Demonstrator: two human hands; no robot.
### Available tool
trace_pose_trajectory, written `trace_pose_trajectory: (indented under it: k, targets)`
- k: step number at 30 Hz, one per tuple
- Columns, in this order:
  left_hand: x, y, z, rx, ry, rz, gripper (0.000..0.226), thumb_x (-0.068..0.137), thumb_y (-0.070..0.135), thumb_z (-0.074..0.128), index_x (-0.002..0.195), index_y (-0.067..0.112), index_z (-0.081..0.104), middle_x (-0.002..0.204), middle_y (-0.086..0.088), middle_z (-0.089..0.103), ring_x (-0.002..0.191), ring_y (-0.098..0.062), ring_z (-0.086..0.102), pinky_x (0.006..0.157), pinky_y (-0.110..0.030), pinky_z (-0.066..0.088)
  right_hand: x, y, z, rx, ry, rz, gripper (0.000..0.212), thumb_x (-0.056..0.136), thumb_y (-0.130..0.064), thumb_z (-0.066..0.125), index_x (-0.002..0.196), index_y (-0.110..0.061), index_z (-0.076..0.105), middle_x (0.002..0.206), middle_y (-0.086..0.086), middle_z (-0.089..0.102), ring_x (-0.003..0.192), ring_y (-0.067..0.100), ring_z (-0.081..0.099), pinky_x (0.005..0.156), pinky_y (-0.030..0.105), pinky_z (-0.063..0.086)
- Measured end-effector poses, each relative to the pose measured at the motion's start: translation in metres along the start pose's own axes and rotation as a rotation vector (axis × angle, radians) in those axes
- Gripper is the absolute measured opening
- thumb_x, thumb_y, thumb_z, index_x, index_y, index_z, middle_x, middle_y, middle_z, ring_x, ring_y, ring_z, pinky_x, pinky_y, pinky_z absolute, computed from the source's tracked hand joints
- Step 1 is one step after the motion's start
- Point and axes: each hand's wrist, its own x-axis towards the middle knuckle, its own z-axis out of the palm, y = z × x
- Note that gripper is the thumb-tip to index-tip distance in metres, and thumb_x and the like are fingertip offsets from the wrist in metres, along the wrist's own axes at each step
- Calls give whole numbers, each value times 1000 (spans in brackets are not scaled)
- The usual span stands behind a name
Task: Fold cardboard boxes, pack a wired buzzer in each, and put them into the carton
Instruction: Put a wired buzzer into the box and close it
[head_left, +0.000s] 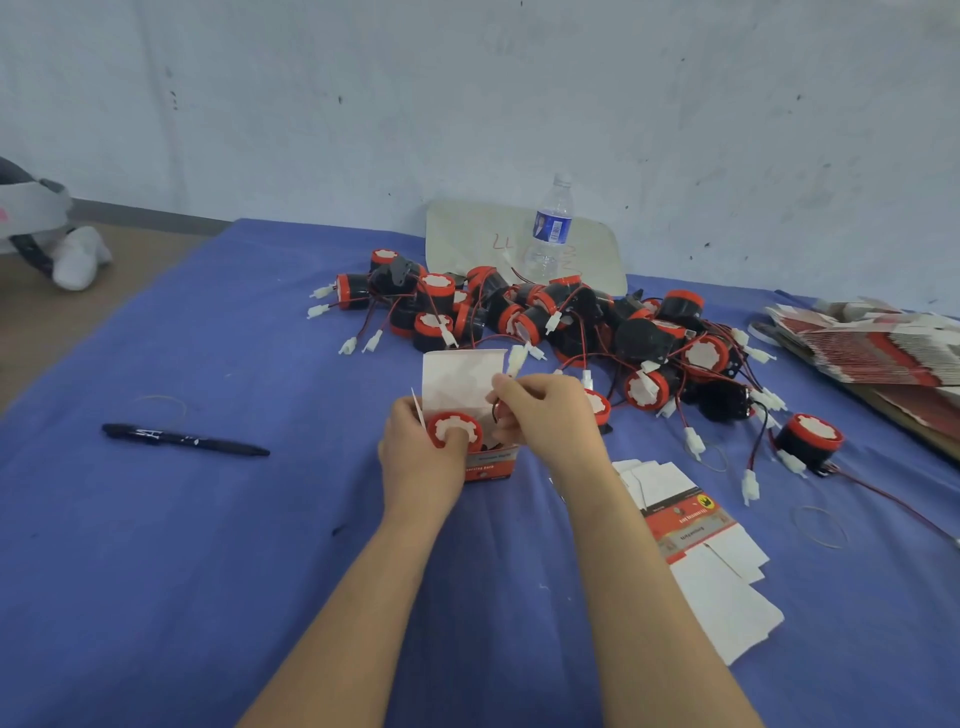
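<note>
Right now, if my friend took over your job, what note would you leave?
Left hand holds the open box and presses the buzzer in. Right hand pinches its wire and white plug above the box.
Done: this box is folded and the buzzer sits inside.
Left: tuck the wire, close the flap, then do the buzzer pile using the flat boxes and the stack. No carton in view.

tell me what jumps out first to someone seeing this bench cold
Mid-table, the left hand steadies a small open box with a red-faced buzzer sitting in its mouth, while the right hand pinches its wire. Behind them sprawls a tangled pile of red and black buzzers. A black marker lies alone on the blue cloth to the left.
</note>
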Motion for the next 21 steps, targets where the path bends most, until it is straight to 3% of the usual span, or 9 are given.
trace_pose_trajectory:
  k: [2, 4, 7, 9, 13, 16, 19, 21]
  targets:
    - [0, 0, 0, 5, 4, 1, 23, 86, 10, 56, 102, 18, 43, 110, -6, 58, 104, -27, 55, 89, -45, 48, 1, -2, 3, 184, 16, 104, 19, 94, -17, 59, 78, -8, 66, 60, 1, 64, 49, 11, 63, 64, 31, 60]
    - [0, 0, 0, 8, 8, 2, 22, 85, 10, 57, 102, 18, 43, 109, -6, 58, 104, -27, 55, 89, -45, 47, 1, -6, 6, 321, 19, 180, 15, 92, -10, 61, 103, 0, 59, 67, 8, 65, 47, 11, 63, 54, 26, 58]
    - [0, 0, 0, 11, 3, 1, 24, 86, 11, 58, 103, 18, 43, 111, -6, 58, 105, -26, 55, 90, -45, 47, 3, -3, 9, 486, 21, 239, 59, 90, -1, 60, 141, -15, 34, 65, 8, 65, 46, 10, 62, 49, 23, 54]
    - [0, -1, 0, 2, 2, 4, 24, 86, 10, 58, 104, 18, 43, 111, -5, 58, 106, -26, 55, 91, -46, 47, 4, 0, 10, 536, -4, 240, 72, 90, 1, 59, 149, -21, 25, 63, 6, 65, 47, 10, 62, 49, 22, 53]
    - [1, -1, 1, 11, 2, 8, 24, 86, 11, 57, 104, 18, 42, 112, -6, 57, 107, -28, 54, 91, -48, 47, 5, 2, 8, 419, 29, 203, 33, 92, -8, 61, 124, -3, 55, 75, 7, 67, 57, 9, 67, 59, 22, 57]
    - [1, -2, 1, 16, 12, 15, 24, 86, 11, 57, 103, 18, 42, 113, -7, 56, 108, -29, 53, 92, -48, 47, 2, 8, 5, 76, 111, 83, 17, 93, -20, 60, 99, -5, 66, 78, 6, 68, 78, 25, 69, 75, 33, 58]
    - [1, -2, 1, 22, 12, 15, 25, 87, 12, 58, 103, 20, 41, 113, -5, 56, 109, -27, 53, 91, -47, 47, 0, 13, 2, -103, 237, -31, 11, 91, -22, 62, 87, -12, 62, 78, -1, 62, 73, 21, 59, 57, 14, 43]
    - [1, -2, 1, 28, 13, 14, 24, 87, 13, 58, 103, 20, 41, 113, -4, 56, 108, -27, 53, 90, -47, 48, -1, 15, 2, -308, 283, -91, 8, 90, -21, 61, 87, -13, 61, 87, 1, 61, 79, 17, 54, 57, 19, 37]
